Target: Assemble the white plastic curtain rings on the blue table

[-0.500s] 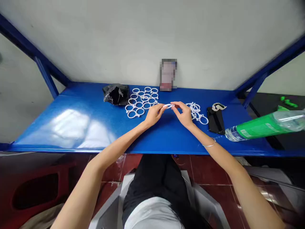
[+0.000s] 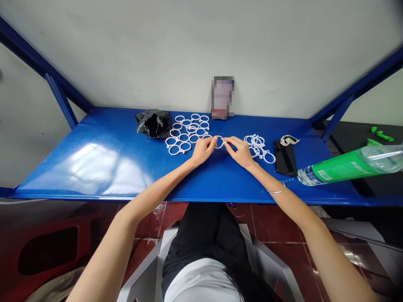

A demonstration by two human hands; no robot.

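Observation:
A white plastic ring [image 2: 220,146] is held over the middle of the blue table. My left hand [image 2: 203,150] pinches its left side between thumb and fingers. At its right edge, my right hand [image 2: 241,151] closes thumb and fingertips on the ring; the fingers hide part of it. Several white rings with small eyelets [image 2: 184,137] lie spread flat to the left, just beyond my left hand. A looser pile of similar rings [image 2: 257,142] overlaps to the right of my right hand.
On the blue table [image 2: 132,167], a crumpled black plastic bag [image 2: 154,123] lies at the back left. A blurred upright panel [image 2: 222,98] leans on the wall. To the right are a black phone [image 2: 285,159], a white strap-like item [image 2: 289,140] and a green-labelled bottle [image 2: 346,165].
The ring between my hands has turned from nearly edge-on to showing its round opening. My right hand's fingers have shifted slightly on it; both hands stay in almost the same place.

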